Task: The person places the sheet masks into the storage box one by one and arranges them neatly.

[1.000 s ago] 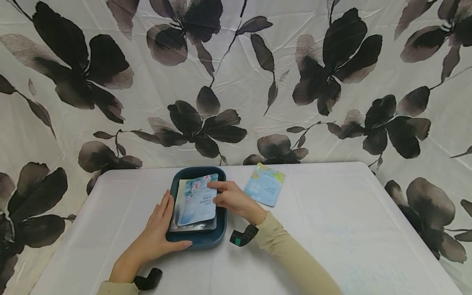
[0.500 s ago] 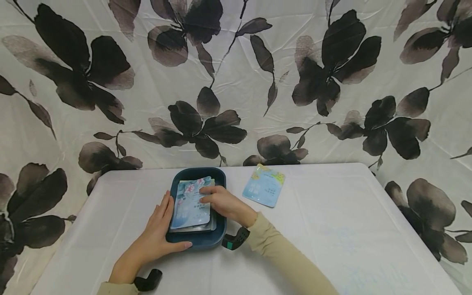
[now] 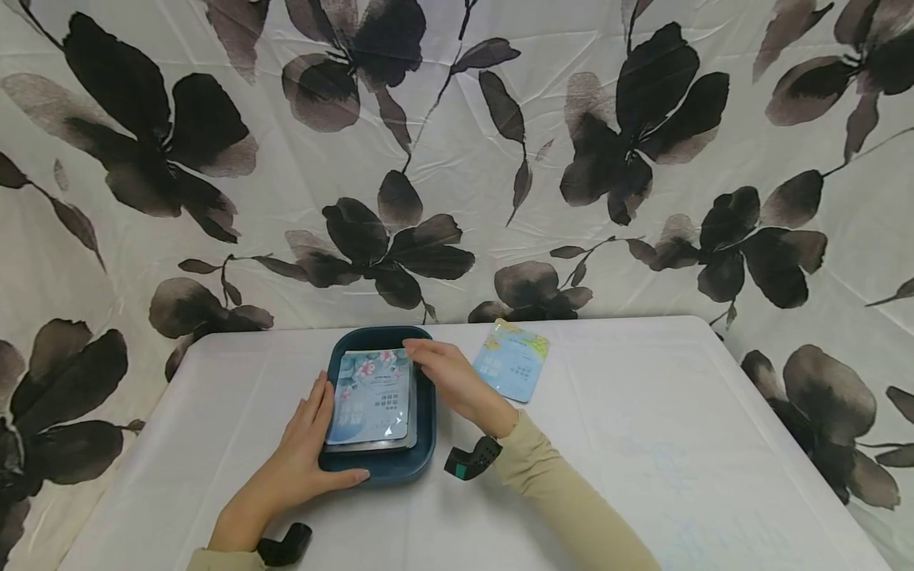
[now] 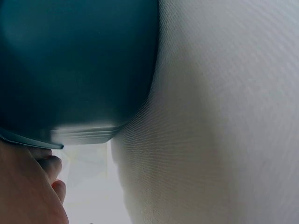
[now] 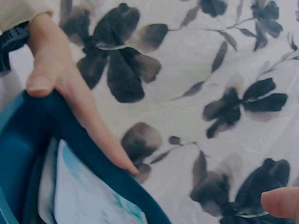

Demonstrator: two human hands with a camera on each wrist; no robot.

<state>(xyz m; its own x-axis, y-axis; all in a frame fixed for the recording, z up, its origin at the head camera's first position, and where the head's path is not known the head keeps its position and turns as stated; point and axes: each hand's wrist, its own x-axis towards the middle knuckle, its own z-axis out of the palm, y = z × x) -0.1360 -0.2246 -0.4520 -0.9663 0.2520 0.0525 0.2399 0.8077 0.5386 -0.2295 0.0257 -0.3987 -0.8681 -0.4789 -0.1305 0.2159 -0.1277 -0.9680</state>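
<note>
A dark blue tray (image 3: 382, 473) stands at the table's back edge in the head view. Inside lies a small stack of flat sachets, topped by a pale blue sheet mask packet (image 3: 370, 400) with pink flowers. My left hand (image 3: 305, 450) rests along the tray's left side, fingers straight, thumb at the near rim; the left wrist view shows it against the outer wall. My right hand (image 3: 457, 382) reaches over the tray's right rim, fingertips near the packet's upper right corner. No packet shows between its fingers, though the fingertips are partly hidden.
A second blue and yellow mask packet (image 3: 514, 361) lies on the white table (image 3: 643, 444), right of the tray and just beyond my right hand. A floral cloth (image 3: 400, 143) hangs behind the table's back edge. Both wrists wear black camera mounts.
The flowered packet shifted left and now lies flat and straighter on the stack. My right hand let it go, moving up and right towards its corner. My left hand stayed in place.
</note>
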